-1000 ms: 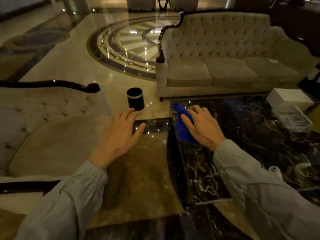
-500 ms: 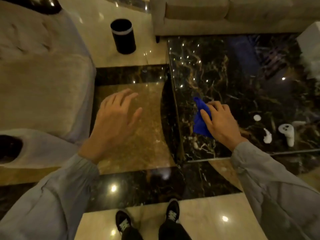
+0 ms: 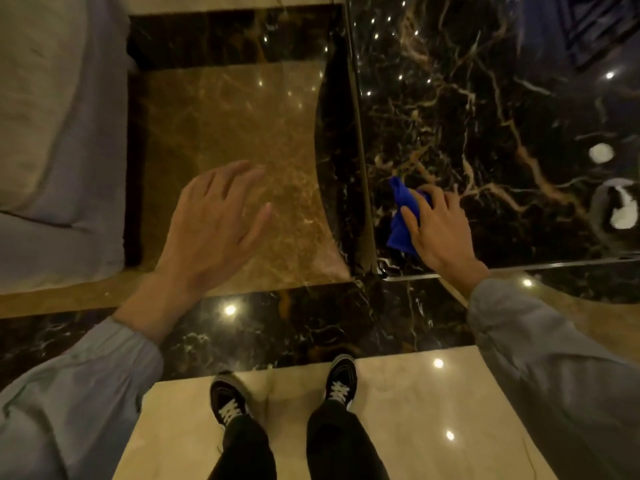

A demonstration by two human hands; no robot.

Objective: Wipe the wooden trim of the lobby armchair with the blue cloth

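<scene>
The blue cloth [image 3: 403, 220] is bunched under my right hand [image 3: 438, 226], whose fingers close over it at the near left corner of the dark marble table [image 3: 485, 109]. My left hand [image 3: 216, 223] hovers with fingers spread above the brown marble floor, holding nothing. The beige armchair [image 3: 59, 133] fills the left edge of the view; only its cushion and front upholstery show, and its wooden trim is out of frame.
My two black sneakers [image 3: 284, 389] stand on pale floor tile below the hands. White objects [image 3: 620, 206] lie on the table at the far right. The table's edge [image 3: 363, 174] runs between my hands. Ceiling lights glint on the polished floor.
The view has tilted steeply down: the sofa and black bin have left the frame and my feet appear. My right hand with the cloth drew back to the table's near corner.
</scene>
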